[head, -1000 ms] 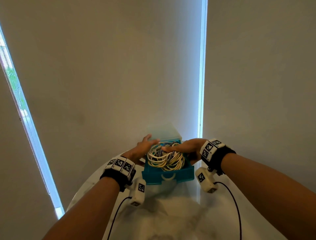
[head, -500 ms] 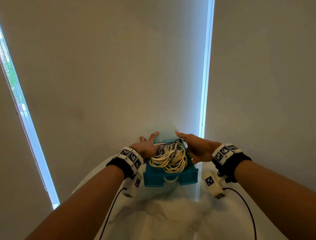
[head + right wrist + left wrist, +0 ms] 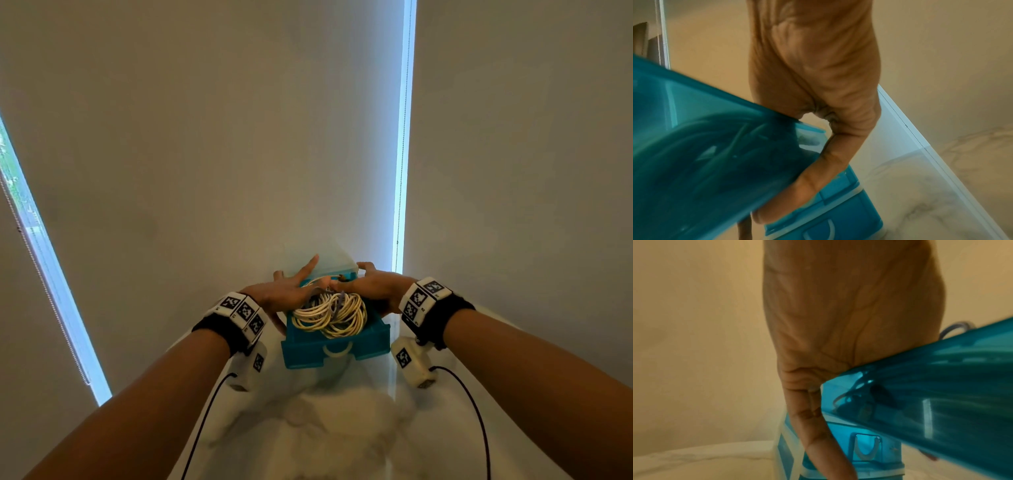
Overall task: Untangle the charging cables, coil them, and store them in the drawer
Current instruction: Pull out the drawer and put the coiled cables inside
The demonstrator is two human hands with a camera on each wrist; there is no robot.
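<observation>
A teal drawer [image 3: 308, 349] stands pulled out of a small drawer unit [image 3: 334, 265] on the table. Coiled cream and grey cables [image 3: 329, 315] fill it and rise above its rim. My left hand [image 3: 287, 291] lies along the drawer's left side with fingers straight, the thumb resting on the back of the coil. My right hand [image 3: 373, 287] mirrors it on the right side. In the left wrist view a straight finger [image 3: 816, 434] runs down beside the drawer [image 3: 941, 386]. The right wrist view shows fingers [image 3: 818, 178] against the drawer's wall [image 3: 705, 146].
The unit stands on a white marble table [image 3: 342, 428], close to grey roller blinds [image 3: 239, 137]. A lower teal drawer with a white handle [image 3: 867, 451] sits shut beneath the pulled-out one. Wrist camera cables trail toward me over the table.
My right hand has lifted off the top of the coil. Both hands have slid back along the drawer's sides, and the thumbs now meet over the rear of the cables.
</observation>
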